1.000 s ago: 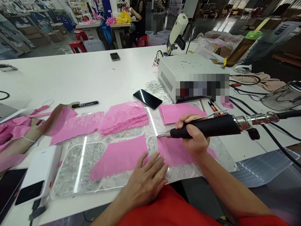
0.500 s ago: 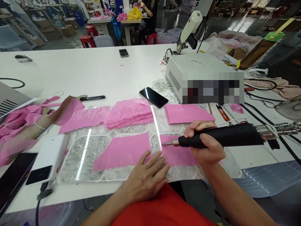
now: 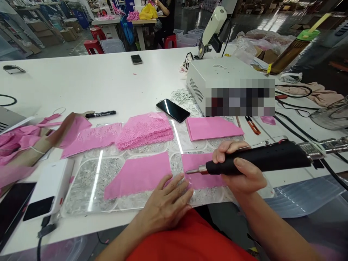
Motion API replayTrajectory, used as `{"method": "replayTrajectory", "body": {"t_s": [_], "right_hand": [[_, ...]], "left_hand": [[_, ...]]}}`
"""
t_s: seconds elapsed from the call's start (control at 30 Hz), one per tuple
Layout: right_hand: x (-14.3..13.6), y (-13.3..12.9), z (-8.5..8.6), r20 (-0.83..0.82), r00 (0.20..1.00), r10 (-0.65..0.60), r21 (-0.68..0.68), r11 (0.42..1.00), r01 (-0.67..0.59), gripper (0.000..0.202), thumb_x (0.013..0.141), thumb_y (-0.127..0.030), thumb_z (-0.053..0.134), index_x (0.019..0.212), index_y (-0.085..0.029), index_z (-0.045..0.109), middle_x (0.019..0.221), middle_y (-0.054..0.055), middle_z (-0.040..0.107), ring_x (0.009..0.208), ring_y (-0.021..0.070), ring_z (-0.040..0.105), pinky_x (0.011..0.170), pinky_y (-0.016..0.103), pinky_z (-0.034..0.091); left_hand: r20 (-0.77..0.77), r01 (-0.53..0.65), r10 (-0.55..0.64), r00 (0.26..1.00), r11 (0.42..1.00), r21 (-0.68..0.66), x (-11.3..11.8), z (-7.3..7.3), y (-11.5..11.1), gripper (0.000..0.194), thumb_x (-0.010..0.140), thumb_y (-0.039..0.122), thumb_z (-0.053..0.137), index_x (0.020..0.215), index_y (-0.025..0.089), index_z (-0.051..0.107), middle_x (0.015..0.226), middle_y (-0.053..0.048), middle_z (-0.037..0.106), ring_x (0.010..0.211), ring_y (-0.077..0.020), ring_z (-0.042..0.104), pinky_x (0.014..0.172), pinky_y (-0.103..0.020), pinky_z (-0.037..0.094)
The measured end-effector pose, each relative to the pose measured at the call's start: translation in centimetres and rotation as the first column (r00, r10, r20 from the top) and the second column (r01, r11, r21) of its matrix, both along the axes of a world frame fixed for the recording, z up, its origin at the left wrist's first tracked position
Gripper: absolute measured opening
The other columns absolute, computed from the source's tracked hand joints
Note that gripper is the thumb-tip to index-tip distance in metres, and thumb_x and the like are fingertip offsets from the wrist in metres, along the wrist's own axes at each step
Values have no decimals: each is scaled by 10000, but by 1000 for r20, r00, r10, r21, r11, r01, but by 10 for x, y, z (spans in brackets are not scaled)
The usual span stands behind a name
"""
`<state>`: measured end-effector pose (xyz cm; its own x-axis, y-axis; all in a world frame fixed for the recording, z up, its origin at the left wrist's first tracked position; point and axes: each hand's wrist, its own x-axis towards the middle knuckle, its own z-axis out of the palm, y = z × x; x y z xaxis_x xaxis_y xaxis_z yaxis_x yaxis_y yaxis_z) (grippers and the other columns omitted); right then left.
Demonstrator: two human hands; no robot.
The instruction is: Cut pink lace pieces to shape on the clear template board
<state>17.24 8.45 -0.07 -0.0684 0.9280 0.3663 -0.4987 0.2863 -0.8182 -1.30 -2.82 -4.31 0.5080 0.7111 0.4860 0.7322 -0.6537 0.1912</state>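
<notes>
My right hand [image 3: 241,168] is wrapped around a black handheld tool [image 3: 252,159] with a thin metal tip. That tip meets the left part of a flat pink fabric piece [image 3: 201,183], partly hidden by the tool and hand. Flat, with fingers apart, my left hand [image 3: 168,203] rests between this piece and another pink fabric piece [image 3: 138,175] cut with a slanted left side. Its fingertips touch the edges of both. Under the fabric lies a clear patterned mat [image 3: 89,188]. Behind stand a stack of pink lace pieces [image 3: 146,132] and a plain pink stack [image 3: 213,128].
A grey box [image 3: 231,79] and a black phone [image 3: 173,110] sit behind the stacks. To the left are a marker [image 3: 100,114], crumpled pink fabric [image 3: 19,141] and a white device [image 3: 49,185]. Cables and an orange cutter [image 3: 252,125] lie right. Across the table a person sits.
The tool's tip has moved a little toward me over the right fabric piece. My left hand stays in nearly the same place, and the whole view has shifted slightly.
</notes>
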Motion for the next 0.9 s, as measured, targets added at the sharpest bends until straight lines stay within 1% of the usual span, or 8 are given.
{"method": "replayTrajectory", "body": {"t_s": [0.13,0.27,0.57,0.63,0.73,0.83,0.9], "right_hand": [[3,-7,-3,3,1000,19,-1,1000,-19,115,692,-231,591,792,-198,636,771,18,580,555,117,540,516,303,479],[2,-8,-5,16,1000,8,-24,1000,-7,101,687,-259,609,772,-209,631,766,13,579,545,117,535,507,305,480],[1,-9,-3,43,999,5,7,1000,-6,82,706,-270,613,765,-212,616,759,10,564,548,119,530,507,311,485],[5,-7,-2,25,999,-42,3,999,42,100,700,-266,591,778,-207,613,778,15,563,552,119,526,512,313,476],[15,2,1,-16,978,-210,24,977,211,111,676,-232,553,765,-195,608,780,18,556,558,116,521,527,308,462],[24,12,2,-34,930,-365,41,930,366,112,648,-188,535,742,-188,596,783,17,551,574,113,523,553,305,457],[26,16,1,-24,913,-407,44,912,408,102,648,-192,534,739,-192,580,797,14,544,578,110,518,560,305,457]], "left_hand": [[23,2,-2,1000,1000,5,1,1,1,249,936,249,503,1125,149,631,1168,-79,683,1244,-239,532,1100,-416,366],[23,5,-5,1000,1000,-5,1,2,1,250,931,253,514,1130,153,627,1158,-84,686,1241,-240,537,1089,-418,380],[16,16,-16,1000,1000,-16,-1,2,1,261,921,257,531,1146,159,619,1148,-96,685,1254,-233,525,1093,-415,379],[13,20,-19,1000,1000,-14,-1,4,2,261,921,255,531,1147,158,619,1149,-95,684,1248,-231,531,1098,-413,371],[10,-3,3,1000,1000,-15,-1,7,7,281,928,235,516,1181,150,607,1174,-93,677,1258,-236,522,1105,-409,359],[20,-101,101,995,995,-12,2,8,14,297,938,209,484,1205,140,593,1249,-112,635,1314,-263,460,1094,-433,364],[5,-171,171,985,985,-12,5,5,19,308,941,205,469,1217,134,586,1319,-133,583,1365,-293,389,1087,-468,363]]}}
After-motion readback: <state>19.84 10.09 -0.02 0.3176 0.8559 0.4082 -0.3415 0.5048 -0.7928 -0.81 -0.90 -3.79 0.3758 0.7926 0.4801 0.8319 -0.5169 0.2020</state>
